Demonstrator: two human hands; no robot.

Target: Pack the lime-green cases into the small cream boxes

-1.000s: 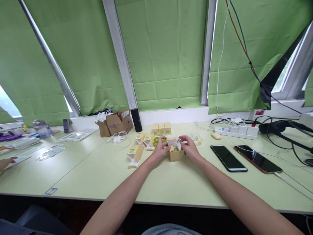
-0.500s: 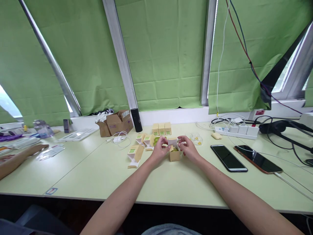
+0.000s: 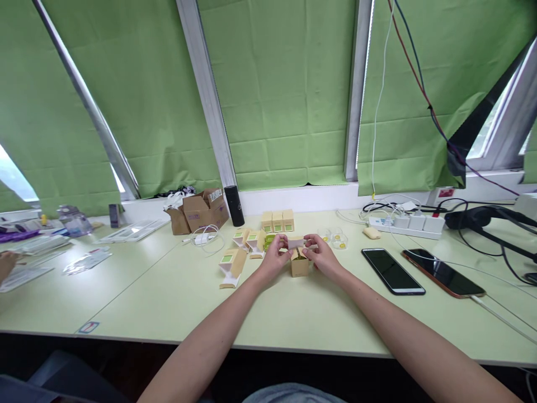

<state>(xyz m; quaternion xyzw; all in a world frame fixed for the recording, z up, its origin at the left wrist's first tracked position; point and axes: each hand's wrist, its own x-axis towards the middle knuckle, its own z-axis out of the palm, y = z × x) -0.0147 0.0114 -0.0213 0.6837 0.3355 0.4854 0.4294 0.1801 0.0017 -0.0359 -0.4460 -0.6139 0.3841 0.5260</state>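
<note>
A small tan carton (image 3: 299, 267) stands on the pale green table (image 3: 268, 313) at the centre, with something green inside it. My left hand (image 3: 276, 257) grips its left side, fingers pinched on the white top flap. From the right, my right hand (image 3: 319, 254) pinches the same flap over the opening. Behind my left hand lie green pieces (image 3: 269, 240) and several opened tan cartons (image 3: 250, 242). One more open carton (image 3: 230, 266) lies to the left. Three shut cartons (image 3: 277, 220) stand in a row further back.
Two phones (image 3: 392, 271) (image 3: 443, 272) lie at the right, near a white power strip (image 3: 406, 223) and cables. A brown cardboard box (image 3: 200, 211), a black cylinder (image 3: 234, 205) and a white charger (image 3: 202, 238) stand at the back left. Another person's hand (image 3: 5, 263) shows at the far left.
My fingers have folded the white top flap down over the carton's opening. The other person's hand at the far left reached toward the packets, then drew back.
</note>
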